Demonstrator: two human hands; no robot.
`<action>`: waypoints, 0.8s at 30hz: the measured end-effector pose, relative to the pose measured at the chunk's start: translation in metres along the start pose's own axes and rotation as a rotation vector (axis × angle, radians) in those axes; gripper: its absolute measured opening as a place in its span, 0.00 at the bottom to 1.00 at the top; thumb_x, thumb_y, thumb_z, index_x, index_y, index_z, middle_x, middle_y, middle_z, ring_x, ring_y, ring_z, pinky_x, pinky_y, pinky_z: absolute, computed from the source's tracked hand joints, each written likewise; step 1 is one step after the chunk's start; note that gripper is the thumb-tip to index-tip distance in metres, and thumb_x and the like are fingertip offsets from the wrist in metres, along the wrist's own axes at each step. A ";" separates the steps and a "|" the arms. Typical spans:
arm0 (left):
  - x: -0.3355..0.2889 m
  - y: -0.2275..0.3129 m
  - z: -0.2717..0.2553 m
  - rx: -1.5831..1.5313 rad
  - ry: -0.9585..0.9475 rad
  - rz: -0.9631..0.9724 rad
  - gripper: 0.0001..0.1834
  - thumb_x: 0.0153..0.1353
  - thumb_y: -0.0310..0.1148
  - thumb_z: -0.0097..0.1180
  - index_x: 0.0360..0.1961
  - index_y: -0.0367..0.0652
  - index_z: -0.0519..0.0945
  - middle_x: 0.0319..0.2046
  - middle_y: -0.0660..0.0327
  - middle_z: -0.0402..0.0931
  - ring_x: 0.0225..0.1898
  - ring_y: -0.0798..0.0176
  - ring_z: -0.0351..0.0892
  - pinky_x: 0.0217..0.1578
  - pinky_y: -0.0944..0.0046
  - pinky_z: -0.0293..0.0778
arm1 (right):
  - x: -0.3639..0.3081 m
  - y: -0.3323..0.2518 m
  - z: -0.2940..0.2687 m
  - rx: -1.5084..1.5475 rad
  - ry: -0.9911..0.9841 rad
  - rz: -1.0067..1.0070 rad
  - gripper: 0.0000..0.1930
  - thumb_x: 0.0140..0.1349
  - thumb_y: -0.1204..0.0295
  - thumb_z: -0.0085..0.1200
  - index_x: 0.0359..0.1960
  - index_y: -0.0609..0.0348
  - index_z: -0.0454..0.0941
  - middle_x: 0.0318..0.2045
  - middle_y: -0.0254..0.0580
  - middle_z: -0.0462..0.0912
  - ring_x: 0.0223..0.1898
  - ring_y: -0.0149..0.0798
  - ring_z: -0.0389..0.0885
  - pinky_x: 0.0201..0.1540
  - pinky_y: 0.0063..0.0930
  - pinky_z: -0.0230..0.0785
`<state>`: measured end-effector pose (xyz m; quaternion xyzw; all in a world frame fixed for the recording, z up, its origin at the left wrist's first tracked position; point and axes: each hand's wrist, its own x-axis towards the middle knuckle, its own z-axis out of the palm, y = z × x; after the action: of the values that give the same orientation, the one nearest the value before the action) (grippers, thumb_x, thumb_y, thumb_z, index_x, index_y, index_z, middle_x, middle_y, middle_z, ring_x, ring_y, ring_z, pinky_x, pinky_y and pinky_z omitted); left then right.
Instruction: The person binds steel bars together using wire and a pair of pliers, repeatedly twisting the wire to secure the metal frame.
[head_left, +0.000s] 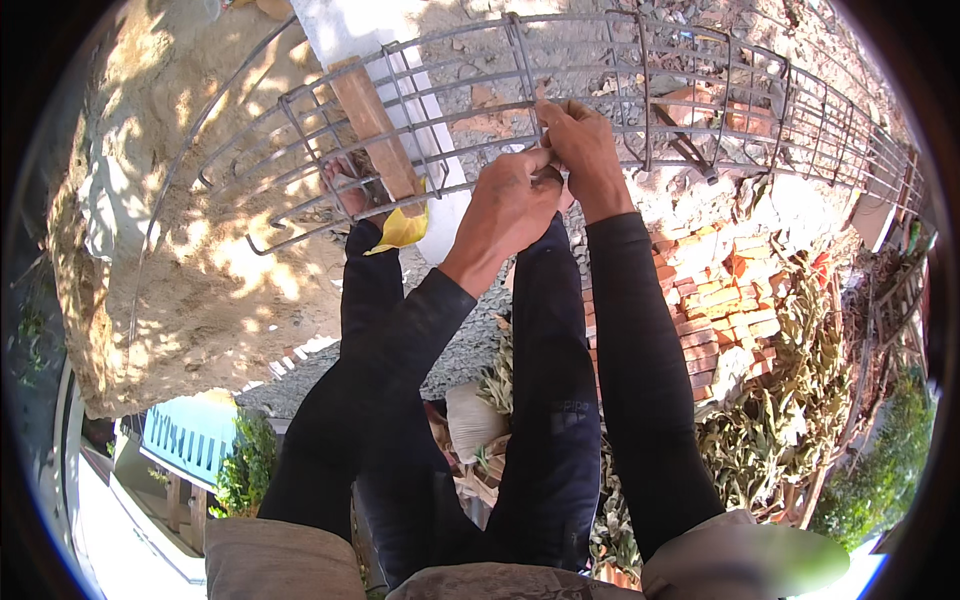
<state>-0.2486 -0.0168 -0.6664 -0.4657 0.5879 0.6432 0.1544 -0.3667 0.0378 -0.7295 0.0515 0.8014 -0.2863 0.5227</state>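
Observation:
A long cage of steel reinforcing bars with square stirrups (pixel 646 90) stretches across in front of me, curving off to the far right. My left hand (pixel 508 205) is closed at its near side, thumb and fingers pinched beside a stirrup. Right against it, my right hand (pixel 582 150) is also closed, fingertips bent at the bars. Whatever the two pinches hold is hidden by the fingers. Under the cage's left part lies a wooden plank (pixel 372 125), close to my foot (pixel 350 185) and a yellow piece of material (pixel 403 229).
Sandy earth (pixel 215 270) rises at the left, next to a pale flat slab (pixel 440 215). Stacked orange bricks (pixel 720 310) and dry leaves (pixel 780 430) lie to the right. A light blue slotted panel (pixel 190 437) stands at the lower left. Rubble covers ground beyond the cage.

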 end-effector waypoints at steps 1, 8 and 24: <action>0.003 -0.002 -0.006 0.003 0.123 0.037 0.14 0.62 0.31 0.54 0.45 0.38 0.86 0.34 0.45 0.86 0.39 0.44 0.86 0.44 0.54 0.79 | 0.000 -0.003 -0.003 -0.010 -0.006 -0.002 0.16 0.62 0.61 0.59 0.34 0.66 0.82 0.22 0.38 0.80 0.24 0.29 0.77 0.26 0.27 0.69; 0.071 -0.055 -0.025 0.657 0.453 0.577 0.15 0.58 0.35 0.66 0.46 0.43 0.87 0.40 0.54 0.85 0.43 0.46 0.83 0.47 0.52 0.75 | 0.012 -0.028 -0.041 -0.197 -0.294 0.145 0.11 0.67 0.63 0.55 0.39 0.58 0.82 0.19 0.23 0.63 0.20 0.23 0.62 0.25 0.23 0.67; 0.103 -0.074 -0.006 0.532 0.335 0.795 0.09 0.59 0.26 0.57 0.40 0.42 0.84 0.27 0.56 0.82 0.34 0.48 0.83 0.38 0.50 0.76 | 0.037 0.015 -0.048 0.449 -0.481 0.496 0.12 0.72 0.64 0.56 0.49 0.57 0.81 0.21 0.24 0.69 0.21 0.25 0.65 0.42 0.33 0.73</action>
<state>-0.2438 -0.0386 -0.7914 -0.2473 0.8798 0.3967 -0.0854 -0.4158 0.0670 -0.7541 0.2876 0.5374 -0.3232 0.7239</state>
